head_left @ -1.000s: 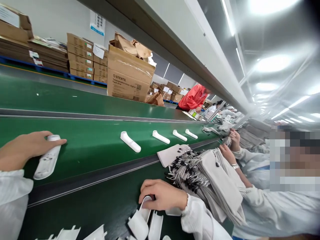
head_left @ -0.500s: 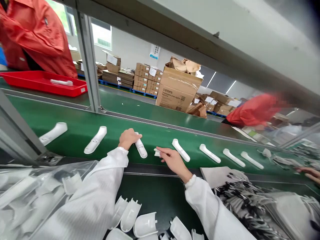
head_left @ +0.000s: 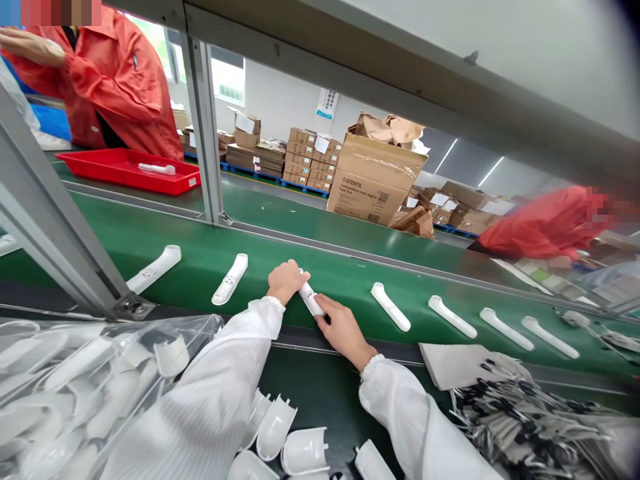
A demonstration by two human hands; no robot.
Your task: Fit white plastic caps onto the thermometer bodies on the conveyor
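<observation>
White thermometer body: lies on the green conveyor belt, between your two hands. Your left hand is curled over its far end, fingers pressed together on top. Your right hand meets its near end, thumb and fingertips pinching it. Same belt, left of this piece: two more thermometer bodies; right of it: a row of four. Nearer you than the belt: loose white shell halves, a clear bag of parts.
</observation>
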